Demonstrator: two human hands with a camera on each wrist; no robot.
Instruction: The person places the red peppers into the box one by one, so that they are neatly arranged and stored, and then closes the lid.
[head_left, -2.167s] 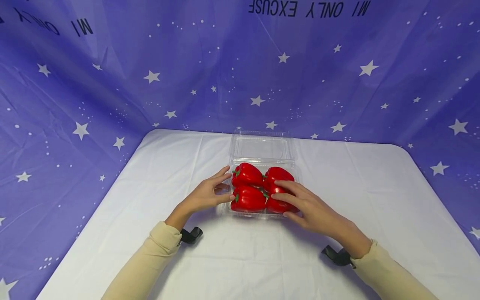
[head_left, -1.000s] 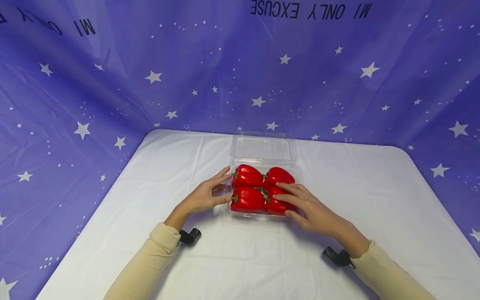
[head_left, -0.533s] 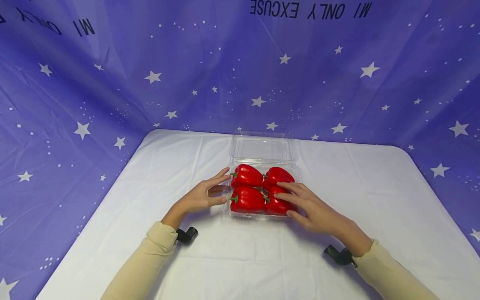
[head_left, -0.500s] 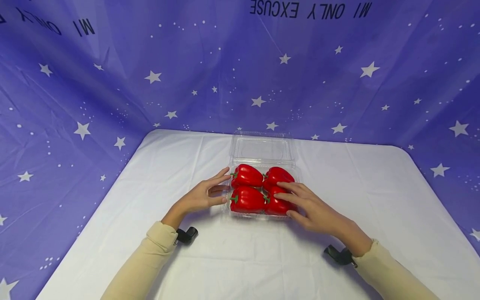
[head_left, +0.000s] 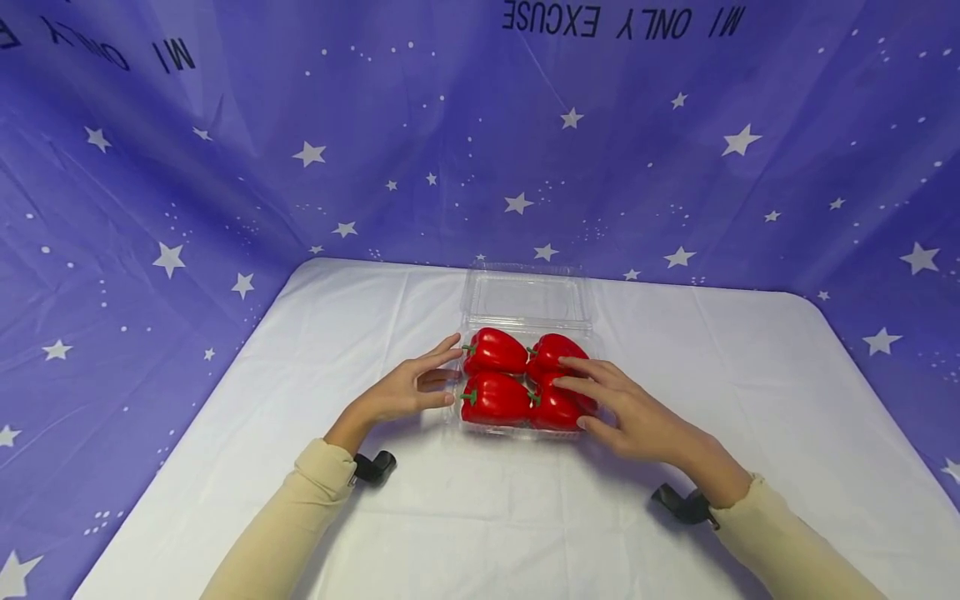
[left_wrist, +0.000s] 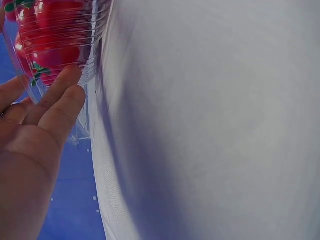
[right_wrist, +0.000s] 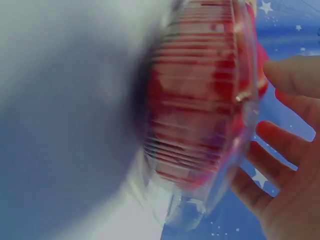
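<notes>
Several red bell peppers with green stems lie in a clear plastic clamshell box [head_left: 498,431], its lid [head_left: 528,298] folded back behind it. They sit in two rows: front left pepper [head_left: 497,402], back left pepper [head_left: 497,350], back right pepper [head_left: 551,350] and front right pepper [head_left: 553,410]. My left hand [head_left: 399,393] has its fingers stretched along the box's left wall; the left wrist view shows the fingertips at the ribbed side. Over the right-hand peppers hovers my right hand [head_left: 633,414], fingers spread and loosely bent, with a gap between palm and box in the right wrist view.
The box stands on a table with a white cloth [head_left: 480,517], toward its back edge. A purple curtain [head_left: 420,125] with white stars encloses the back and sides. A black wrist mount [head_left: 375,468] sits under the left wrist, another mount [head_left: 682,504] under the right.
My right hand has drawn back slightly up and to the right, uncovering more of the front right pepper. My left thumb has backed off a little from the front left pepper. The box has stayed put.
</notes>
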